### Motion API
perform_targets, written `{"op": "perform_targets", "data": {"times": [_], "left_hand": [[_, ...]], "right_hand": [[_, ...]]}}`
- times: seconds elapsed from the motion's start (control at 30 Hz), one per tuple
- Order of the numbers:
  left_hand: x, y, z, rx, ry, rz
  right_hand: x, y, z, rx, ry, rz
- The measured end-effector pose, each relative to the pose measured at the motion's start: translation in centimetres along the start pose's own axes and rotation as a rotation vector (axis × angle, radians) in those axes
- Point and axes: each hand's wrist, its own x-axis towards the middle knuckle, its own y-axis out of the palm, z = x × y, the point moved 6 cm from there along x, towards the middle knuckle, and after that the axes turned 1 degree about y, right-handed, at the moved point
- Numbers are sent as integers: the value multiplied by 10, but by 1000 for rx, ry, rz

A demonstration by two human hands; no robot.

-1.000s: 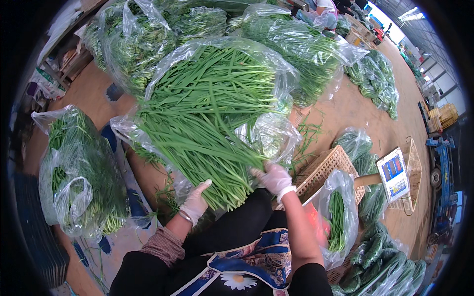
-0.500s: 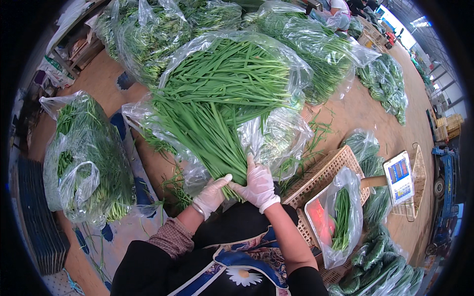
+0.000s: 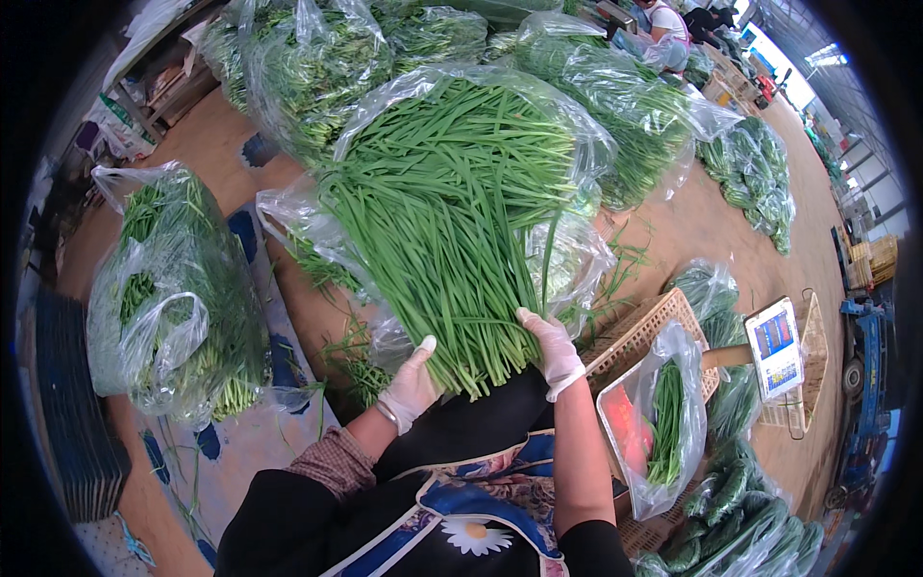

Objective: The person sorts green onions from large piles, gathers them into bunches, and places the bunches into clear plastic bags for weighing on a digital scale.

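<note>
A wide bunch of flat green garlic chives (image 3: 452,279) lies fanned out in front of me, pale cut ends towards my body. At its left edge is my gloved left hand (image 3: 411,388), thumb on top and fingers tucked beneath the stems. My gloved right hand (image 3: 553,351) grips the right edge the same way, fingers mostly hidden. The leaf tips rest against a large heap of chives (image 3: 461,135) in an opened clear plastic bag (image 3: 588,130).
Left stands a full clear bag of greens (image 3: 178,298). At right, a scale (image 3: 630,462) with a display (image 3: 776,348) bears a bagged bunch (image 3: 665,423) beside a tan plastic crate (image 3: 639,337). More bagged greens (image 3: 635,115) lie behind. A co-worker (image 3: 663,24) is at far right.
My hands have moved apart, the right one outward to the right. The bunch between them has spread from a narrow bundle into a broad fan. The view has shifted slightly.
</note>
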Motion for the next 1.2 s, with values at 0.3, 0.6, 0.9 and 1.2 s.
{"op": "perform_targets", "data": {"times": [0.3,0.6,0.9,1.2], "left_hand": [[-2,19,-2,144,-58,-153],[-17,39,-14,6,-99,68],[-62,68,-23,303,84,282],[-11,3,5,146,-69,-63]], "right_hand": [[-113,129,-9,-1252,-910,69],[-105,60,30,-566,-305,-75],[-140,132,12,-1032,-950,-66],[-79,83,-20,-1312,-699,-163]]}}
